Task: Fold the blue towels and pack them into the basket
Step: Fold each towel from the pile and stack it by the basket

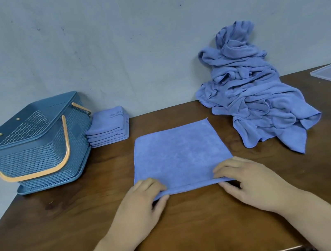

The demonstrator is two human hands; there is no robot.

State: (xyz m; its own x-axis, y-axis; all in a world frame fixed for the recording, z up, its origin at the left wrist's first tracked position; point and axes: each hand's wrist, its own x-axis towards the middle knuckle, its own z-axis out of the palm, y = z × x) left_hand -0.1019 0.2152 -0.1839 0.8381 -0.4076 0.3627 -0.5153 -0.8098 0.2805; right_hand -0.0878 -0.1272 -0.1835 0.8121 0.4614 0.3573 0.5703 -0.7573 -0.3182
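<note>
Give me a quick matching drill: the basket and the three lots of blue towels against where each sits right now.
1. basket
2. folded stack
3. flat towel
4. crumpled pile

A. near edge pinched by left hand and right hand
B. heaped at the right, against the wall
C. far left of the table
D. just right of the basket

Pairs: 1-C, 2-D, 3-A, 4-B.

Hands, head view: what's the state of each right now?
Left hand: fingers pinch the near left corner of the flat blue towel.
Right hand: fingers pinch the same towel's near right corner.
</note>
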